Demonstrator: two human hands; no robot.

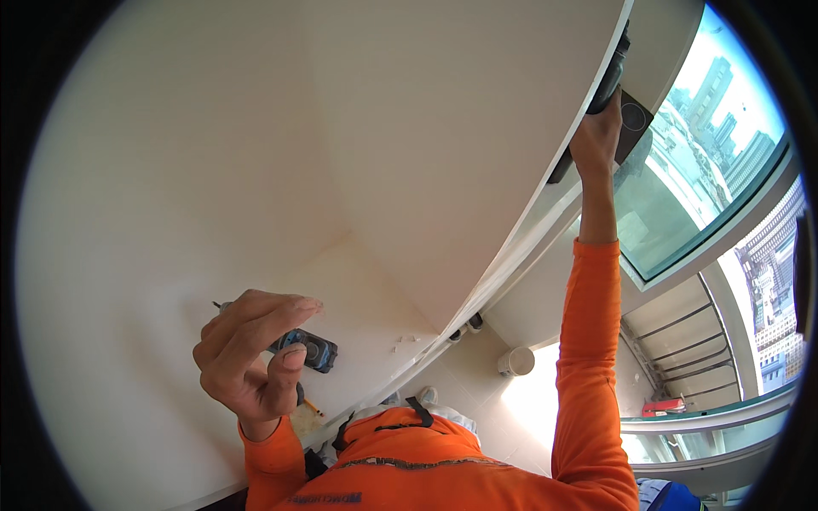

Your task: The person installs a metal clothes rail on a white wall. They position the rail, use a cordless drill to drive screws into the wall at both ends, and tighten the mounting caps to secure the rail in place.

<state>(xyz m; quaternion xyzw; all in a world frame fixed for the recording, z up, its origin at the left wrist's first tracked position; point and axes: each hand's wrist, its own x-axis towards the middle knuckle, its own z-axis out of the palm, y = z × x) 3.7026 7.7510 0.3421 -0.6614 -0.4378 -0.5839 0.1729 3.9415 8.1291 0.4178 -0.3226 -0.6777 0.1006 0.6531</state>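
My left hand [256, 351] is raised at the lower left, over a large white cabinet interior. Its fingers are loosely bent, the thumb stands apart, and nothing shows between them. Behind it, partly covered by the fingers, a blue and black cordless drill [320, 351] lies on the white board. My right arm stretches up to the right, where my right hand [599, 140] reaches past the edge of the white panel [545, 183]. It meets a long black object [607, 85] there, whose kind I cannot make out. The fingers of that hand are mostly hidden.
A yellow pencil-like stick [313, 407] lies near my left wrist, and small white bits [407, 341] are on the board. A dark square plate with a ring [635, 123] sits beside my right hand. Below are a white bucket [516, 362] and tiled floor; windows [707, 153] line the right.
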